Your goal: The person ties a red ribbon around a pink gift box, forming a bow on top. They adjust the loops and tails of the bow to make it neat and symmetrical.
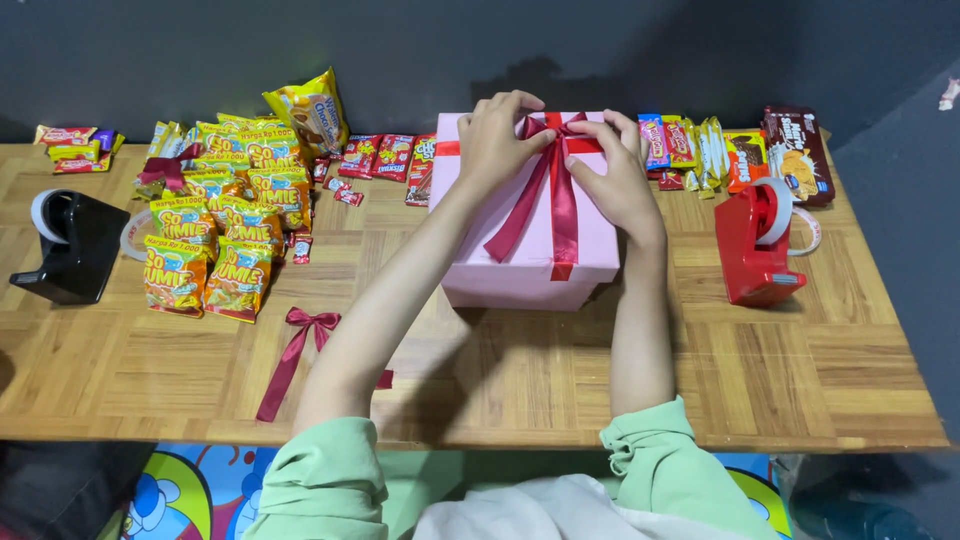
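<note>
A wooden parquet bench (760, 380) stands against a dark wall. A pink box (520, 270) sits on it near the middle, towards the back. At the left edge stands a black tape dispenser (70, 245), with yellow snack packs (225, 230) spread just beside it and small packets (75, 145) in the back left corner. Red sachets (380, 155) lie between the packs and the box. A dark red bow (300, 345) lies in front. Right of the box are a red tape dispenser (755, 245) and a row of biscuit packs (740, 150).
</note>
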